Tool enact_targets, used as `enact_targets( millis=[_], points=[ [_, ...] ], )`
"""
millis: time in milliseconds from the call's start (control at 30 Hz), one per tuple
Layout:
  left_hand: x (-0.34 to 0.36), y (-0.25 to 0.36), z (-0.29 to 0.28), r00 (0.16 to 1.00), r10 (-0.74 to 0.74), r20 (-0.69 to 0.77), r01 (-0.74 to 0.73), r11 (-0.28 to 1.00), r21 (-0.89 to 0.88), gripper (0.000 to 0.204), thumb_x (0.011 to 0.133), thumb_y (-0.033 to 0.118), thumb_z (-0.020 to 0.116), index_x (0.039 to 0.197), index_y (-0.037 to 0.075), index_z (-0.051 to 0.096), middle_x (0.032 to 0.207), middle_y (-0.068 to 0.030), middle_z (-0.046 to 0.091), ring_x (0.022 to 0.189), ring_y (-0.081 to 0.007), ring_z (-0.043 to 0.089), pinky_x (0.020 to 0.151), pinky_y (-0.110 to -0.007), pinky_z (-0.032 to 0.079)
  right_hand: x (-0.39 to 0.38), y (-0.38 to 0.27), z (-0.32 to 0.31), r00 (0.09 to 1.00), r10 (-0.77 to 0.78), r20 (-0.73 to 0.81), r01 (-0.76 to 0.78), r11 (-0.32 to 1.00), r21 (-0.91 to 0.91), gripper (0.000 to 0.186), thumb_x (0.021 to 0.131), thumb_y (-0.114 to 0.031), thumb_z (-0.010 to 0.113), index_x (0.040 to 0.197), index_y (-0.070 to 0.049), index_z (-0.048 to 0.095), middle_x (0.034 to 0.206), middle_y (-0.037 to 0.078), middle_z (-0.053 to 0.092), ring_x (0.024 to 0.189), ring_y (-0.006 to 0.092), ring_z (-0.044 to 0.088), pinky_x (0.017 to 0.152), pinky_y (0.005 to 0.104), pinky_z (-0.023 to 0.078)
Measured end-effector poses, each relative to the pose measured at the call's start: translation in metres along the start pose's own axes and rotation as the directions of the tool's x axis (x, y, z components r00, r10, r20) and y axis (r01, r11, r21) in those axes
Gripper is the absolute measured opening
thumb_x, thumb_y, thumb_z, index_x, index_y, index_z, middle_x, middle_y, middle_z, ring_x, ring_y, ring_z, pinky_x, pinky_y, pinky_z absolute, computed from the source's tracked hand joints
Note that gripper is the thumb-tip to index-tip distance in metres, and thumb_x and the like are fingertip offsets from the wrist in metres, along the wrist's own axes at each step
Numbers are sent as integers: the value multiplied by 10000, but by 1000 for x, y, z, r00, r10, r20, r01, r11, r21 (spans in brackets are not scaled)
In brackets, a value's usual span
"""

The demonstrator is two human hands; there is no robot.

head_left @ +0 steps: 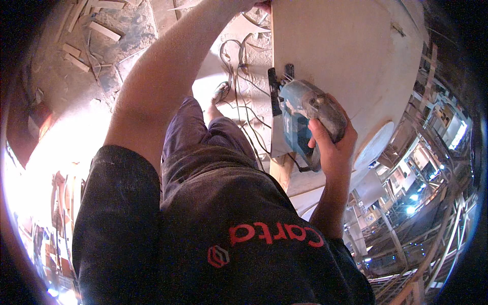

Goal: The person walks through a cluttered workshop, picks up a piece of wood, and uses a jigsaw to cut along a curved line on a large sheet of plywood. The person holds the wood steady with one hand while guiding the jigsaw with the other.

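My right hand (341, 133) is closed around the handle of a dusty blue-and-grey jigsaw (301, 112). The tool lies over the left edge of a large pale wooden board (345, 46). Its dark base plate (275, 91) is at that edge. My left arm reaches across to the far end of the board. Only a bit of my left hand (261, 6) shows at the top rim, by the board's edge; its fingers are mostly cut off from view.
Dark cords (243, 96) loop over the dusty floor left of the board. Wood offcuts (105, 31) lie scattered at the far left. My sandalled foot (221, 91) stands near the cords. A round pale panel (374, 145) sits right of the jigsaw, with timber framing beyond.
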State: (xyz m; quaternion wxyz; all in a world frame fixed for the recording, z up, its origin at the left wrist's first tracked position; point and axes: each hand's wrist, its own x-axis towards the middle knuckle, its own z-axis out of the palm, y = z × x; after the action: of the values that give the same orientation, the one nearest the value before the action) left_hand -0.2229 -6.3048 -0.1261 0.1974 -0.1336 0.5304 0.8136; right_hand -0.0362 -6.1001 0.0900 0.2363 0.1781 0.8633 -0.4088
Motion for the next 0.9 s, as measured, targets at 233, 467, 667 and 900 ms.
enact_targets(
  millis=[233, 467, 667, 900],
  points=[
    [-28, -6, 21, 985, -112, -132, 115, 993, 22, 278, 970, 173, 637, 1186, -1, 651, 926, -120, 735, 706, -229, 727, 537, -374, 604, -8, 32, -26, 995, -77, 63, 83, 992, -95, 603, 850, -105, 727, 1395, 49, 523, 935, 73, 684, 633, 96, 572, 527, 242, 480],
    [-14, -7, -6, 989, 70, -130, -59, 995, 81, 283, 799, 117, 768, 998, -74, 708, 829, -121, 721, 667, -207, 700, 534, -316, 549, -9, 27, -25, 997, -12, 79, 15, 999, -46, 583, 849, -124, 754, 1372, 31, 548, 1060, 93, 692, 802, 122, 631, 627, 262, 533],
    [-8, 11, -1, 980, 120, -161, -82, 971, 227, 295, 798, 117, 775, 999, -89, 712, 835, -147, 734, 673, -215, 708, 527, -346, 577, -9, 24, -22, 998, 8, 55, -5, 998, -61, 545, 844, -119, 776, 1340, 2, 584, 1042, 70, 710, 717, 85, 624, 531, 237, 505],
    [-4, 11, -1, 987, 89, -131, -47, 953, 299, 276, 833, 127, 755, 991, -95, 710, 823, -144, 734, 640, -220, 703, 504, -335, 574, -9, 20, -13, 1000, -14, -7, 13, 996, -87, 493, 843, -106, 775, 1296, -1, 613, 955, 52, 715, 608, 69, 588, 496, 233, 478]
  ],
)
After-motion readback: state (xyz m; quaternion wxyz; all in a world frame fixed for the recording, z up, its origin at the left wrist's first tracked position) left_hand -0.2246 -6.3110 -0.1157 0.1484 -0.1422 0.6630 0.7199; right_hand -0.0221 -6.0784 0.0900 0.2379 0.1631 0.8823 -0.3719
